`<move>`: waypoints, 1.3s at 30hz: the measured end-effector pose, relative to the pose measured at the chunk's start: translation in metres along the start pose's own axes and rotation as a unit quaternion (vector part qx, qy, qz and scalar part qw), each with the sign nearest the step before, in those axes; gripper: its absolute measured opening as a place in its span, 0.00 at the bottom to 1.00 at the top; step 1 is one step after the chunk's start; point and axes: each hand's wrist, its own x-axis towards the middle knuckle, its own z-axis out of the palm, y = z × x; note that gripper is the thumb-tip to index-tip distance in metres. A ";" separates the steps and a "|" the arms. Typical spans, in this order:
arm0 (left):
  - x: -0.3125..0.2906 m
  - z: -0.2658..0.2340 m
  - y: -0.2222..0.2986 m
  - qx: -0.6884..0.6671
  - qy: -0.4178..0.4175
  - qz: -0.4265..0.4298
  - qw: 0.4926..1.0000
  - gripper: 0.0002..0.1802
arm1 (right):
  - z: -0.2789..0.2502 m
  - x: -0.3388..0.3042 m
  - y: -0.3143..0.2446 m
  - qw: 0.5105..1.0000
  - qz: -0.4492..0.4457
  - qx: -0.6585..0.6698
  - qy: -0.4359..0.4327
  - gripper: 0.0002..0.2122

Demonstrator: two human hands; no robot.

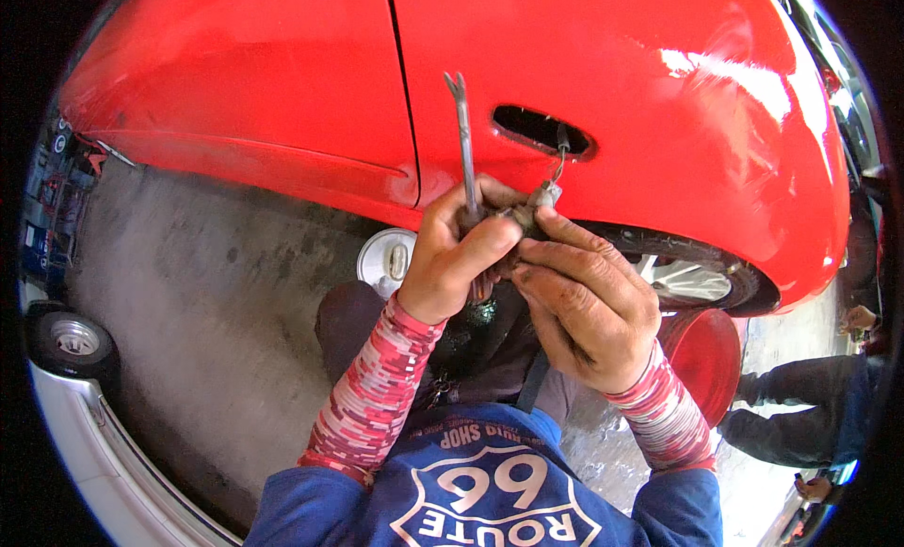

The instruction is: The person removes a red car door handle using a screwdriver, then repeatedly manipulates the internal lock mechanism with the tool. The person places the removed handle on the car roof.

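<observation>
Before me is the red car fender (678, 133), with an oval opening (527, 125) in it. Thin wires (560, 168) run from that opening to a grey bulb socket (543, 198) between my hands. My left hand (450, 250) is closed around a fork-tipped pry tool (464, 137), its metal shaft pointing up toward the car. The same hand's thumb and fingers also press on the dark part behind the socket. From the other side, my right hand (593, 302) pinches the socket with its fingertips. My fingers hide most of that part.
Below the fender sits the car's wheel (686, 279). A red round container (702, 363) stands right of my right forearm; a white round lid (381, 260) lies beyond my left one. Another person's legs (796, 406) show at right. A light-coloured car (104, 443) is at lower left.
</observation>
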 end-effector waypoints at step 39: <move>-0.097 0.007 0.085 0.351 0.019 -0.077 0.933 0.12 | 0.073 -0.040 0.012 0.384 0.368 0.812 0.241 0.31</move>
